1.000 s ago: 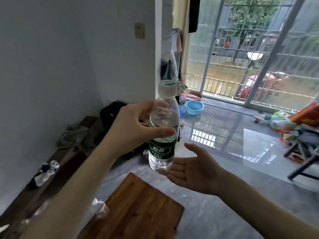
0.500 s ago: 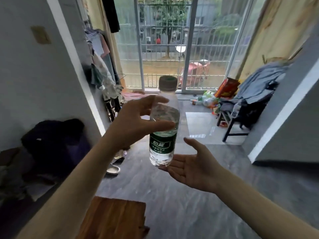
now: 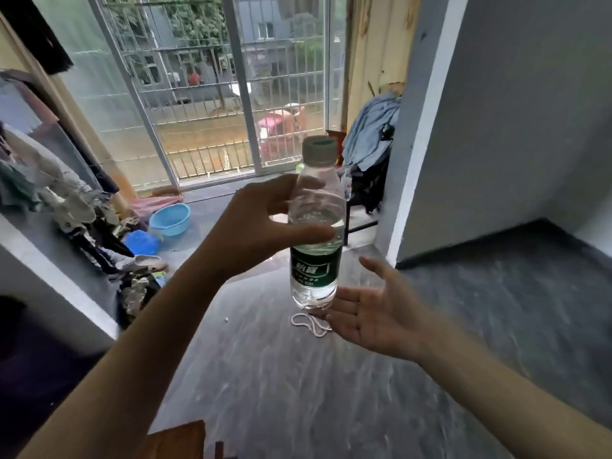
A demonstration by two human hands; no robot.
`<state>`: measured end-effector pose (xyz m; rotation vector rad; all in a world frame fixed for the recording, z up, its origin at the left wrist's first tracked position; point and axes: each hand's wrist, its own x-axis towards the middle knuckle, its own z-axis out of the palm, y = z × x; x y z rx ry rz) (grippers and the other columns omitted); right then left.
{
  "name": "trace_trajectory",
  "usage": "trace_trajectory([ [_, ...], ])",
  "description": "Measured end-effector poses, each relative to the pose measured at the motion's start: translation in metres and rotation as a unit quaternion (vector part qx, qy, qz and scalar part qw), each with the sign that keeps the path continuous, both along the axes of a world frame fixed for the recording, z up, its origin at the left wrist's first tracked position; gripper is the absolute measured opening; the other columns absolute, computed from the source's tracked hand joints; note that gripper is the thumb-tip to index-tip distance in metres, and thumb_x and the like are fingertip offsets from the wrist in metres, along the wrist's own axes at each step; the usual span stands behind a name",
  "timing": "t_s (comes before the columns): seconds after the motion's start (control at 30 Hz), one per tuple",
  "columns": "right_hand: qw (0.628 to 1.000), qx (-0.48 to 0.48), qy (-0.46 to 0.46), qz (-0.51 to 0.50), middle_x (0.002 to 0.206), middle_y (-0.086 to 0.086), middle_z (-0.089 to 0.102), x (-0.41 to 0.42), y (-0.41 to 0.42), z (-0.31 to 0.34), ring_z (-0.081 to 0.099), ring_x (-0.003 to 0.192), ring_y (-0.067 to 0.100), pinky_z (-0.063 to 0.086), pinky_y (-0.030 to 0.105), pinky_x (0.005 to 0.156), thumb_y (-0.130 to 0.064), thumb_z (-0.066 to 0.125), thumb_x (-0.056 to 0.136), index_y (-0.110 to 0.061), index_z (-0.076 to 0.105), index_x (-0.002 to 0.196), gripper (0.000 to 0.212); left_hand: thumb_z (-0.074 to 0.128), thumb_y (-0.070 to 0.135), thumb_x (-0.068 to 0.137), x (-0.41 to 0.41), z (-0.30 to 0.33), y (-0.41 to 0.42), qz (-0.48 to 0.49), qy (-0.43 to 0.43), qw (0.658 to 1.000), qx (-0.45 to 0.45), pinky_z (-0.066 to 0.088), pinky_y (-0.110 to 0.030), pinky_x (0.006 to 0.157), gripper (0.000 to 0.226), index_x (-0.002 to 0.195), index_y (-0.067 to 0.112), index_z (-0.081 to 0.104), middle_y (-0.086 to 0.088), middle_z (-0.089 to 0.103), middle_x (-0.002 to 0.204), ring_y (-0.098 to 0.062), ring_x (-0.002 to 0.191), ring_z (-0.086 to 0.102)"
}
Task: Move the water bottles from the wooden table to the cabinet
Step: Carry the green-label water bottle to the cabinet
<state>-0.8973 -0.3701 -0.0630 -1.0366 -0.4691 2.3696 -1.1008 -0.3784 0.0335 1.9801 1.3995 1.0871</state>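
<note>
Bench (image 3: pixel 175 440): only a wooden corner shows, low and to the left of my left forearm. No other bottles visible on it from here.

Left hand (image 3: pixel 261 226): closed around the upper body of the water bottle (image 3: pixel 316 233), thumb across the near side, fingers curled behind just above the waterline. Grip sits high, above the green label. Bottle upright, cap on, partly full, held out in front of me in the air, clear of the bench.

Right hand (image 3: pixel 377 313): open, palm up, fingers spread, just below and to the right of the bottle's base. It looks to be touching or nearly touching the base; I cannot tell which. It grips nothing.

Cabinet: not in view. Beyond my hands I see only the barred window, a wall corner to the right of my right hand, and a chair piled with clothes behind the bottle.

Risks, as I judge them:
1. High, pinch-like hold on a smooth clear wall. Water weight hangs below the grip, so the bottle could swing or slip down if I move quickly. The open palm under it is the only backstop, and it sits slightly off to one side.
2. White cord (image 3: pixel 311 324) lies on the floor directly beneath my hands. Tripping hazard while I walk looking at the bottle.
3. Clutter on the floor far left of my left arm narrows the path on that side.
</note>
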Motion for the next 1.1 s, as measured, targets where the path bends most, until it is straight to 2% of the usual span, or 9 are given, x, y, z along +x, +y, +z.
trace_trajectory([
  [0.23,0.997,0.004,-0.032,-0.075,0.138,0.023,0.058,0.066,0.002,-0.006,0.057,0.119,0.035,0.049,0.035,0.081,-0.056,0.048,0.089,0.006,0.057,0.132,0.076,0.08,0.048,0.066,0.074,-0.004,0.03,-0.081,-0.003,0.997,-0.004,0.047,-0.001,0.074,0.044,0.106,0.051,0.059,0.043,0.067,0.094,0.016,0.095,0.066],
  [0.4,0.99,-0.017,-0.036,-0.138,0.139,0.023,0.057,0.097,-0.01,-0.014,0.053,0.129,0.034,0.049,0.034,0.082,-0.056,0.048,0.088,0.005,0.056,0.134,0.077,0.082,0.04,0.066,0.109,-0.012,0.049,-0.158,-0.02,0.987,-0.024,0.054,-0.012,0.081,0.051,0.115,0.034,0.068,0.019,0.077,0.105,0.0,0.097,0.073],
  [0.47,0.985,-0.017,-0.035,-0.167,0.137,0.025,0.058,0.11,-0.016,-0.014,0.05,0.134,0.035,0.049,0.034,0.084,-0.057,0.049,0.088,0.005,0.055,0.134,0.078,0.082,0.04,0.067,0.123,-0.014,0.054,-0.194,-0.015,0.98,-0.027,0.054,-0.012,0.081,0.054,0.118,0.03,0.067,0.016,0.077,0.106,0.0,0.097,0.073],
  [0.6,0.972,-0.008,-0.038,-0.231,0.131,0.025,0.063,0.133,-0.032,-0.007,0.055,0.13,0.034,0.053,0.031,0.078,-0.059,0.044,0.091,0.006,0.055,0.133,0.078,0.087,0.043,0.066,0.151,-0.011,0.066,-0.262,-0.007,0.965,-0.027,0.057,-0.024,0.089,0.062,0.123,0.029,0.066,0.016,0.076,0.108,-0.001,0.1,0.072],
  [0.7,0.957,-0.008,-0.048,-0.287,0.129,0.023,0.065,0.146,-0.05,-0.002,0.059,0.127,0.032,0.056,0.029,0.072,-0.061,0.042,0.092,0.006,0.057,0.131,0.079,0.089,0.042,0.066,0.175,-0.008,0.069,-0.314,-0.013,0.949,-0.034,0.058,-0.025,0.086,0.061,0.121,0.031,0.066,0.014,0.077,0.106,-0.002,0.098,0.073],
  [0.83,0.933,-0.012,-0.066,-0.354,0.131,0.025,0.063,0.157,-0.081,-0.005,0.068,0.099,0.028,0.052,0.028,0.074,-0.062,0.039,0.092,0.006,0.061,0.126,0.079,0.09,0.038,0.066,0.207,-0.015,0.065,-0.385,-0.029,0.921,-0.045,0.056,-0.019,0.087,0.052,0.113,0.032,0.069,0.012,0.078,0.101,-0.003,0.095,0.074],
  [0.93,0.906,-0.03,-0.068,-0.417,0.138,0.023,0.057,0.163,-0.11,-0.01,0.06,0.102,0.028,0.048,0.029,0.075,-0.061,0.042,0.091,0.006,0.062,0.124,0.078,0.09,0.039,0.065,0.234,-0.026,0.053,-0.43,-0.031,0.9,-0.06,0.058,-0.026,0.087,0.046,0.107,0.038,0.07,0.014,0.078,0.096,-0.003,0.092,0.074],
  [1.03,0.883,-0.045,-0.078,-0.461,0.142,0.021,0.053,0.175,-0.139,-0.011,0.059,0.087,0.025,0.048,0.03,0.074,-0.061,0.044,0.091,0.006,0.058,0.131,0.079,0.085,0.041,0.068,0.262,-0.034,0.039,-0.478,-0.036,0.874,-0.079,0.055,-0.034,0.093,0.05,0.114,0.033,0.07,0.011,0.077,0.102,-0.007,0.098,0.073],
  [1.1,0.871,-0.049,-0.077,-0.482,0.144,0.021,0.053,0.185,-0.156,-0.011,0.06,0.098,0.027,0.048,0.03,0.077,-0.062,0.045,0.089,0.007,0.056,0.133,0.083,0.086,0.038,0.069,0.279,-0.033,0.028,-0.502,-0.031,0.86,-0.08,0.055,-0.033,0.096,0.055,0.121,0.03,0.068,0.012,0.077,0.105,-0.004,0.1,0.073],
])
